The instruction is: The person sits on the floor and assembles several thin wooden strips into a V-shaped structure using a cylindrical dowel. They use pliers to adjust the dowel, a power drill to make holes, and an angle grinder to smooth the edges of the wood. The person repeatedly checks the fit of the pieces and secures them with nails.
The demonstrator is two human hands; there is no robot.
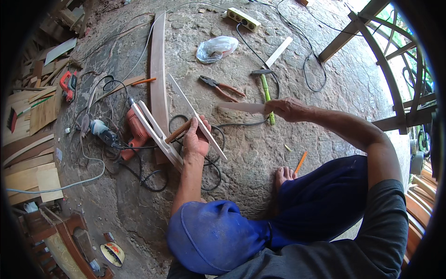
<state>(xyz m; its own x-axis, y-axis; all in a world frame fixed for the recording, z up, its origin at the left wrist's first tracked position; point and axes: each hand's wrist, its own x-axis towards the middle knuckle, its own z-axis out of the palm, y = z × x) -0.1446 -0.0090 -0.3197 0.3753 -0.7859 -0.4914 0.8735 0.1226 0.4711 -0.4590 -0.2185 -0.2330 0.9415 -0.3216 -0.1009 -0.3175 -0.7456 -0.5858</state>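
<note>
Head view: my left hand (196,142) has its fingers closed on a pale strip (189,103), which runs from far left to near right; whether they also grip the brown peg (176,132) beside the thumb, I cannot tell. The peg reaches left to the wooden frame (158,136). My right hand (288,110) is clamped on the right end of a flat piece (244,108), wood or blade, I cannot tell. Its long axis lies left to right, its free end pointing left at the strip, not touching it; the left hand is nearer to the strip. I can make out no brand, label or writing on the drill (134,131), grinder (103,131) or power strip (244,20)
</note>
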